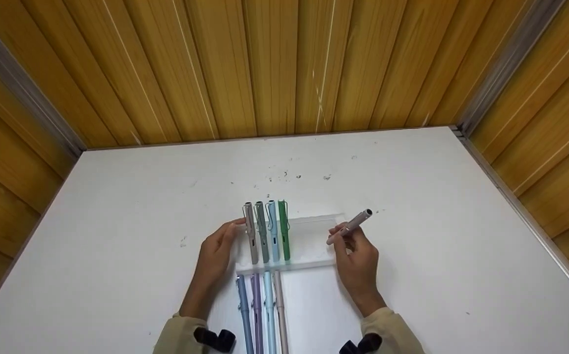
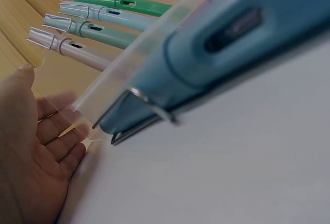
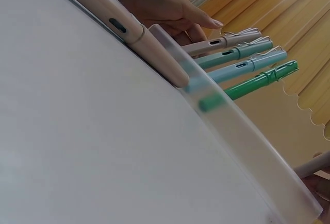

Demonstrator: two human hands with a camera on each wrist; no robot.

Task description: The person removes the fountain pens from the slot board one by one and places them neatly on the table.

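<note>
A clear pen stand (image 1: 311,238) holds a row of clipped pens at its left part: a taupe pen (image 1: 250,231), a grey-green pen (image 1: 262,233), a light blue pen (image 1: 273,233) and a green pen (image 1: 284,231). My left hand (image 1: 215,250) grips the stand's left edge, fingers partly behind the clear panel (image 2: 56,82). At the stand's right end, my right hand (image 1: 359,255) pinches a pinkish-grey pen (image 1: 358,221), tilted with its dark-tipped end up and right. Only a little of this hand shows in the right wrist view.
In front of the stand lie a blue pen (image 1: 245,314), a purple pen (image 1: 257,314), a pale blue pen (image 1: 269,314) and a beige pen (image 1: 280,314), side by side on the white table (image 1: 117,236). Wood-patterned walls (image 1: 270,69) border the table.
</note>
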